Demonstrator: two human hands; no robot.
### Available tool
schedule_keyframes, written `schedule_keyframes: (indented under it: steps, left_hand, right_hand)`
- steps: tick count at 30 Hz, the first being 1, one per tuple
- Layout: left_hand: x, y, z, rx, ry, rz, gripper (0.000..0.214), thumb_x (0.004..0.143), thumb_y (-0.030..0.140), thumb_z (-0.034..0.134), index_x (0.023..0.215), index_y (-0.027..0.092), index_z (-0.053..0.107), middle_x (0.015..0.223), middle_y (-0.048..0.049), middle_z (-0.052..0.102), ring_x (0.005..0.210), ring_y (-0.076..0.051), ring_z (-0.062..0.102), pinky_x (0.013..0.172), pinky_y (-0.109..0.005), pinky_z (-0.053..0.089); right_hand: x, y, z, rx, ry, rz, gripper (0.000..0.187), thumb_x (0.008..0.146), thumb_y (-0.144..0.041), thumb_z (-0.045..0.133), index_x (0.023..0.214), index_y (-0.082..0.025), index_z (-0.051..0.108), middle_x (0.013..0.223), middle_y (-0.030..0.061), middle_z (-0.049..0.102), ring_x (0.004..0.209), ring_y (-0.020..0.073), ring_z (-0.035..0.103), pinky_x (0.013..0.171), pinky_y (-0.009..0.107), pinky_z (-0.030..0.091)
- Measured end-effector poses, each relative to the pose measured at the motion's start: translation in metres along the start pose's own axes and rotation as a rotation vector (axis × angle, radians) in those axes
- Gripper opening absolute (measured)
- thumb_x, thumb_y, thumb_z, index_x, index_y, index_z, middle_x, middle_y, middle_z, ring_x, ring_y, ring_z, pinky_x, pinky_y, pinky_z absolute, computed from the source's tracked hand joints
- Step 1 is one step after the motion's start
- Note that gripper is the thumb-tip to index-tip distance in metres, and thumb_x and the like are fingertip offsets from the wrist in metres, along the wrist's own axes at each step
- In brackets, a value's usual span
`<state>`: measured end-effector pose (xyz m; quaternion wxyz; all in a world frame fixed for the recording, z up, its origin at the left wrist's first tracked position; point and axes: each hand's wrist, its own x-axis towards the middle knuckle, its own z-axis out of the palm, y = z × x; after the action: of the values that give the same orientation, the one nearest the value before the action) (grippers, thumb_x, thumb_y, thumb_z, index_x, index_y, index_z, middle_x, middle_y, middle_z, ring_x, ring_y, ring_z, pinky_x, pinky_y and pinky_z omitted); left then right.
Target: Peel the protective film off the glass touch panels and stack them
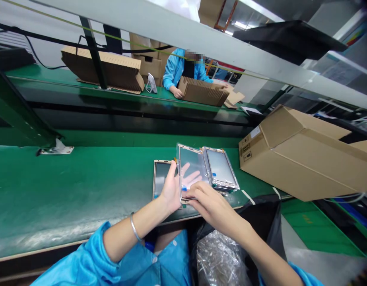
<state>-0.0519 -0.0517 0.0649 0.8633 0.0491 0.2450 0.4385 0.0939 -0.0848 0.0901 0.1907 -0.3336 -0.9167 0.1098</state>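
My left hand (171, 188) holds a flat glass panel in a clear sleeve (193, 167) from behind, with the thumb on its left edge and the fingers showing through it. My right hand (208, 202) pinches the panel's near bottom edge. Another dark panel (159, 176) lies flat on the green belt (66, 190) just left of my left hand. A small stack of wrapped panels (220, 169) lies to the right of the held one.
A large cardboard box (302, 155) lies at the right. A black bag with crumpled clear plastic (219, 258) sits by my lap. Across the far belt a person in a blue coat (175, 71) handles corrugated cardboard trays (202, 93); more cardboard (111, 69) sits at left.
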Motion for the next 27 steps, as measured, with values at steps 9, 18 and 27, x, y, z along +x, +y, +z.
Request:
schedule_keyframes:
  steps: [9,18,27]
  left_hand:
    - [-0.004,0.0,0.0,-0.024,0.168,0.167,0.068,0.087,0.064,0.035,0.143,0.025,0.031,0.145,-0.0136,0.042,0.132,-0.03,0.041,0.09,-0.05,0.05]
    - [-0.004,-0.002,0.003,-0.021,0.199,0.212,0.065,0.088,0.064,0.035,0.141,0.026,0.034,0.146,-0.0116,0.041,0.134,-0.029,0.038,0.087,-0.047,0.053]
    - [-0.009,-0.023,-0.011,0.334,-0.012,0.311,0.071,0.07,0.019,0.077,0.135,0.026,0.047,0.144,-0.0088,0.046,0.127,-0.029,0.048,0.099,-0.038,0.046]
  right_hand:
    - [-0.007,-0.018,0.016,-0.53,0.151,-0.168,0.028,0.093,-0.007,0.037,0.104,-0.005,0.062,0.099,0.0172,0.067,0.086,0.0213,0.062,0.07,0.032,0.054]
    - [-0.004,-0.019,0.019,-0.612,0.242,-0.172,0.026,0.091,-0.004,0.038,0.09,-0.008,0.064,0.084,0.0121,0.068,0.072,0.0171,0.061,0.063,0.027,0.049]
    - [0.011,0.024,0.029,0.441,0.32,0.432,0.017,0.093,-0.027,0.035,0.082,-0.021,0.046,0.068,-0.0011,0.058,0.06,0.0128,0.058,0.059,0.026,0.048]
